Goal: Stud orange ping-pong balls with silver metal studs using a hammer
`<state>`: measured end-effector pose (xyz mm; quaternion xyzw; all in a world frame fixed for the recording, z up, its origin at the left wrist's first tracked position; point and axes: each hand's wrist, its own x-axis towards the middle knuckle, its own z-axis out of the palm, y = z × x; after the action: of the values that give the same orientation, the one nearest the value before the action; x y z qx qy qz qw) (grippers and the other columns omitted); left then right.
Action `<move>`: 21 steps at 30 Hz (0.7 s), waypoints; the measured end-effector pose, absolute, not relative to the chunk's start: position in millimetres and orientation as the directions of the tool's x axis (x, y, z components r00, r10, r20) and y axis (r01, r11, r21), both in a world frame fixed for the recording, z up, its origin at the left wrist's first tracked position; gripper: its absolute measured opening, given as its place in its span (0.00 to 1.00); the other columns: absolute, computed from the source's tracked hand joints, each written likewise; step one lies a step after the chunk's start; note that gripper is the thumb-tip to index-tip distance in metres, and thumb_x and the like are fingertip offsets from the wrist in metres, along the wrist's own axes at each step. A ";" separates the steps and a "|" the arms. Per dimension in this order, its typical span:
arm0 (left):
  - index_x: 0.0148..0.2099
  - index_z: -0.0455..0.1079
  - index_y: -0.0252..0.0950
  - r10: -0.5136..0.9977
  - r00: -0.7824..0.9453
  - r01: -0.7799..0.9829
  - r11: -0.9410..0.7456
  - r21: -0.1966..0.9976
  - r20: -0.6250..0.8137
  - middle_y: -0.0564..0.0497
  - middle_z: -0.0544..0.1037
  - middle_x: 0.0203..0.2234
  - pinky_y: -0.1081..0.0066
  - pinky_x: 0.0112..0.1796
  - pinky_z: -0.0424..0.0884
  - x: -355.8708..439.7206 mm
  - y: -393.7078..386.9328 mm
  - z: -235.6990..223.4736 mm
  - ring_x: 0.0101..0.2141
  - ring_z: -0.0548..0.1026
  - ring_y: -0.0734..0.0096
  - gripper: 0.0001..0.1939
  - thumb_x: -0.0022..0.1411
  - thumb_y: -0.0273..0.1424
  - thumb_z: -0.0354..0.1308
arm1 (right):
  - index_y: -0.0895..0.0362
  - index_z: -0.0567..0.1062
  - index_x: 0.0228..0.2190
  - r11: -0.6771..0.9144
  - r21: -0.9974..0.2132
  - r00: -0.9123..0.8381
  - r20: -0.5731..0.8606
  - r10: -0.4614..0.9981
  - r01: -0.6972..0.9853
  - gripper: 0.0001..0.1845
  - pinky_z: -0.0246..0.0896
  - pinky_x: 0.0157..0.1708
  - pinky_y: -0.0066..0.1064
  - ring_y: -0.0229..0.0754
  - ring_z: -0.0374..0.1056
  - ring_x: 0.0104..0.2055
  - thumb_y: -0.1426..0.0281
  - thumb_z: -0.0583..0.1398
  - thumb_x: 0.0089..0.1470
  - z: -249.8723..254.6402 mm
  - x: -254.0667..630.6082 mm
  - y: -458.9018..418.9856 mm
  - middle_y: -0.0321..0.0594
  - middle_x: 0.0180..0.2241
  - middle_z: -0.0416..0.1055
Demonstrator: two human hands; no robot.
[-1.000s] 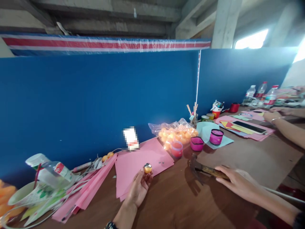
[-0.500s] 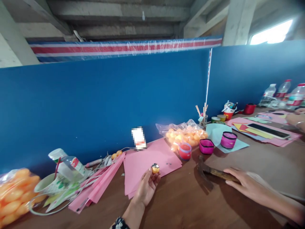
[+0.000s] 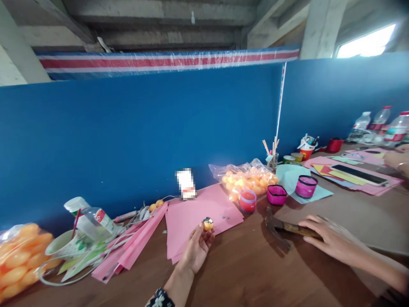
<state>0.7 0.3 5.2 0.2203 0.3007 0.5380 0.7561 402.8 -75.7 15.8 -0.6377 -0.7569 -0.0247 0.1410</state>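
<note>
My left hand point(image 3: 198, 247) pinches a small shiny ball point(image 3: 208, 224), silvery on top and gold-coloured below, with thumb and fingers. It is held up in front of the near edge of a stack of pink paper point(image 3: 191, 217). My right hand point(image 3: 332, 236) is closed around the wooden handle of a claw hammer point(image 3: 277, 230), the thumb on the near side and the fingers over the top. The hammer's dark metal head points left, low over or on the brown table; I cannot tell if it touches. Two tiny metal bits point(image 3: 226, 217) rest on the pink paper.
Behind the hammer stand a red round container point(image 3: 248, 202) and two magenta ones point(image 3: 276, 195), beside a bag of orange balls point(image 3: 249, 181). On the left lie pink strips point(image 3: 134, 247), a cable, a paper cup point(image 3: 60, 243) and another bag point(image 3: 22, 260). A co-worker's hand point(image 3: 398, 160) shows far right.
The hammer's head has shifted slightly to the right, and my right hand sits a little further along the handle toward the head. My left hand and the ball have hardly moved.
</note>
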 end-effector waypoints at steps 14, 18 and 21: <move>0.33 0.71 0.30 0.941 0.239 -0.686 0.339 0.644 -0.240 0.46 0.78 0.28 0.73 0.33 0.73 1.7 4.0 2.0 0.29 0.75 0.72 0.05 0.54 0.27 0.57 | 0.52 0.68 0.43 0.286 -0.249 -0.184 0.364 0.913 0.925 0.16 0.60 0.42 0.35 0.45 0.65 0.43 0.65 0.54 0.51 64.0 329.7 -68.8 0.43 0.41 0.68; 0.35 0.71 0.29 0.942 0.239 -0.683 0.335 0.649 -0.235 0.45 0.78 0.28 0.75 0.33 0.73 1.1 4.8 0.1 0.30 0.76 0.73 0.06 0.56 0.28 0.56 | 0.54 0.68 0.41 0.431 -0.392 -0.271 0.401 0.875 0.813 0.13 0.60 0.41 0.31 0.41 0.66 0.40 0.72 0.54 0.52 64.4 240.3 -45.6 0.42 0.39 0.69; 0.36 0.71 0.29 0.945 0.216 -0.684 0.326 0.653 -0.245 0.44 0.78 0.30 0.73 0.34 0.73 0.7 3.9 0.6 0.31 0.76 0.71 0.06 0.56 0.27 0.56 | 0.58 0.70 0.37 0.397 -0.443 -0.251 0.352 0.902 0.804 0.10 0.58 0.41 0.31 0.42 0.65 0.38 0.76 0.52 0.52 48.6 198.8 -16.4 0.43 0.36 0.69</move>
<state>0.7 3.9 0.6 0.2083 0.3136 0.5420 0.7514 198.8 -16.4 48.6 -0.5423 -0.7862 0.0862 0.2835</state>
